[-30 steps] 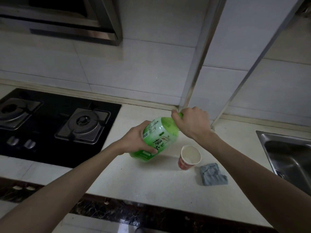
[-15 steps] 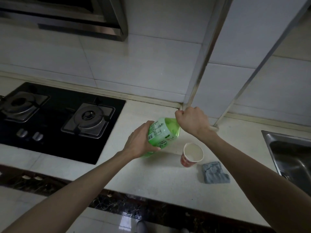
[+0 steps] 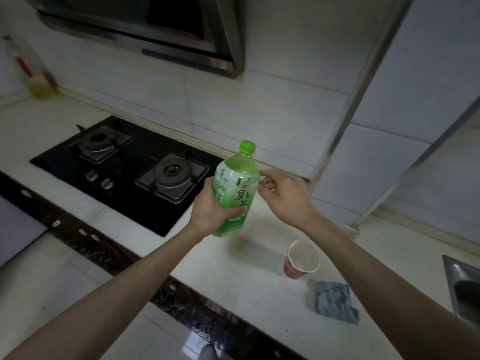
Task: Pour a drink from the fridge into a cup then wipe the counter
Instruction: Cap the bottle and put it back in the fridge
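Though capped, bottle (image 3: 235, 188) in left hand (image 3: 213, 211)

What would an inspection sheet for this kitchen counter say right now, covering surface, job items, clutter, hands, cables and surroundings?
Surface: pale counter, no spill seen.
Job's things: green bottle about upright, cap on; red paper cup upright, looks empty; grey cloth crumpled beside the cup.
Clutter: bottle of yellowish liquid in the far corner.
Grips: left hand wraps the green bottle; right hand loosely curled by its shoulder, holding nothing.
Cables: nothing seen.
Surroundings: gas hob, hood, sink, tiled wall.
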